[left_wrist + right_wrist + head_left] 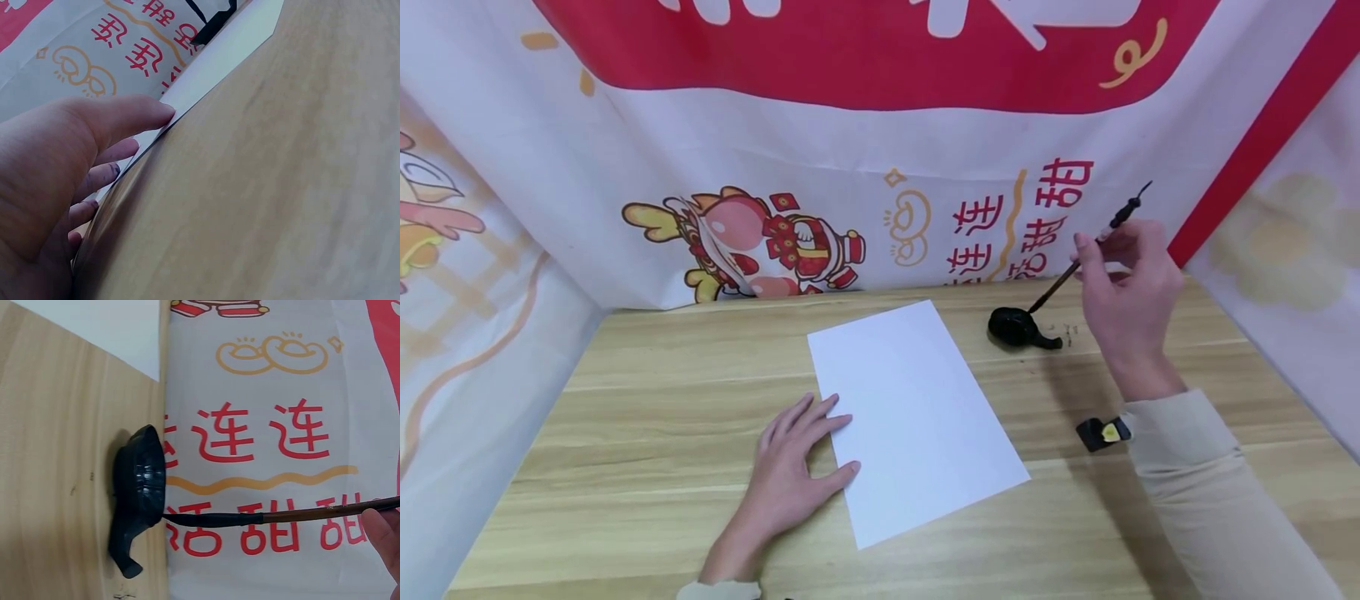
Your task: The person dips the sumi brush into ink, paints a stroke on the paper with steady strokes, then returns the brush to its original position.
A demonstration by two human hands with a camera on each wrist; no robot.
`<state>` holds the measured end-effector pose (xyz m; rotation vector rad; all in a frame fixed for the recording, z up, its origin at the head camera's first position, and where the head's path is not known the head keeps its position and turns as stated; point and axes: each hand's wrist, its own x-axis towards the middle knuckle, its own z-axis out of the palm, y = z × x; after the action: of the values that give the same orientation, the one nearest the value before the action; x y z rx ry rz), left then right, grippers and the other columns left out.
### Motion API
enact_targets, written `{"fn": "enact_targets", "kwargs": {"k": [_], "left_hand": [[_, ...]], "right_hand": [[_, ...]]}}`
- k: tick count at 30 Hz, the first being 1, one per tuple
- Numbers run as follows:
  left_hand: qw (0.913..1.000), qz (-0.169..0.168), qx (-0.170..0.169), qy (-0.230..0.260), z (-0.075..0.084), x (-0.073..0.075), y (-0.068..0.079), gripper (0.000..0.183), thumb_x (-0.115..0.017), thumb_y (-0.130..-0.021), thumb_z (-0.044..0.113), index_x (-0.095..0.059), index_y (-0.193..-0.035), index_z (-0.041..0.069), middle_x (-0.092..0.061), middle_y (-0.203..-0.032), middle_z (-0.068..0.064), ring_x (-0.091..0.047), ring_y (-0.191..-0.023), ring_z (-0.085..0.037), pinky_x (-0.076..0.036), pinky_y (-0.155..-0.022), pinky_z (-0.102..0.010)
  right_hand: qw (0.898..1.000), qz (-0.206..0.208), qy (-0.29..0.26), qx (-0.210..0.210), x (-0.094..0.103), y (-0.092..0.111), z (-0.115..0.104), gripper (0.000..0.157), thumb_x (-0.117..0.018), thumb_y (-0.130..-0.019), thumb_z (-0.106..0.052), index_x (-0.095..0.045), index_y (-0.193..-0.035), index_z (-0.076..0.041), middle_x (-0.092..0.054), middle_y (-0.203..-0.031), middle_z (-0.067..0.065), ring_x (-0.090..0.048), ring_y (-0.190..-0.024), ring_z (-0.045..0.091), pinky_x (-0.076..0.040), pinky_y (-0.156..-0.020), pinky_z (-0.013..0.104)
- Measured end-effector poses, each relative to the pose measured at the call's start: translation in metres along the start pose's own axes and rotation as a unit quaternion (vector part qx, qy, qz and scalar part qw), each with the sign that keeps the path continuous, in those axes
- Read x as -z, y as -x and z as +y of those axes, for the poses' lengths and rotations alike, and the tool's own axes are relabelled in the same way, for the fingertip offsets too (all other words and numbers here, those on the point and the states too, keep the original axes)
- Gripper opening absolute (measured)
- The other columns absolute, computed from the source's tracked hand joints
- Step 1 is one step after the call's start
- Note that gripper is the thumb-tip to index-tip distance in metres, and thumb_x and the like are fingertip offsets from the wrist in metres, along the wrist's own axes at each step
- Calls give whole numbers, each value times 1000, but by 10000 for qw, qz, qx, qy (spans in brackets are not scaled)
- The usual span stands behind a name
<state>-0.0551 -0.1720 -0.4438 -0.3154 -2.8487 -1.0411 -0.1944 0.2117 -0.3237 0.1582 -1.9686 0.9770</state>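
I'm watching the right grip [1138, 287] pinching a probably light, stiff brush [281, 516] sensibly mid-shaft, soft-looking tip at the black dish [1011, 326]; the left grip [793, 471], fingers spread, is touching paper [917, 425].

Your head cam sits highest and farthest back, facing fwd & down over the desk [662, 383], w/ your L grip [793, 467], R grip [1131, 292] and the whole sheet [917, 425] in frame, cloth [850, 137] across the top. Your L wrist cam is v. close & low, looking past that grip along the sheet's edge twd the cloth, pic tilted. Your R wrist cam is turned on its side, so you get desk at L, cloth at R; it faces the black dish [140, 481] fairly close, w/ the brush [300, 514] entering from the R edge. Head & R wrist share dish + brush; all 3 share part of the sheet & some red characters [231, 436].
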Motion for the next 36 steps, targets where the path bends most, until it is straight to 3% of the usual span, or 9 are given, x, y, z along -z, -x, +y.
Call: {"fn": "enact_targets", "kwargs": {"k": [13, 24, 36], "left_hand": [[10000, -10, 2, 55, 1, 1, -1, 60, -88, -86, 37, -70, -142, 23, -51, -168, 0, -32, -162, -40, -14, -127, -71], [10000, -6, -12, 48, -1, 0, -2, 60, -88, -86, 38, -71, -141, 23, -51, -168, 1, -32, -162, -40, -14, -127, -70], [10000, -28, 13, 58, 0, 0, -1, 60, -88, -86, 38, -71, -141, 23, -51, -168, 2, -33, -162, -40, -15, -128, -70]], "right_hand": [[9998, -169, 105, -37, -5, 3, 0, 37, -73, -104, -26, -62, -123, 3, -78, -112, 17, -56, -89, -26, -44, -74, -2], [9997, 68, -81, 203, -3, 0, -4, 44, -70, -105, -32, -62, -119, 9, -79, -109, 18, -61, -92, -24, -47, -75, 2], [9998, -116, 60, 162, -3, 5, -2, 40, -69, -107, -29, -62, -121, 7, -77, -112, 18, -57, -94, -26, -46, -76, 1]]}}
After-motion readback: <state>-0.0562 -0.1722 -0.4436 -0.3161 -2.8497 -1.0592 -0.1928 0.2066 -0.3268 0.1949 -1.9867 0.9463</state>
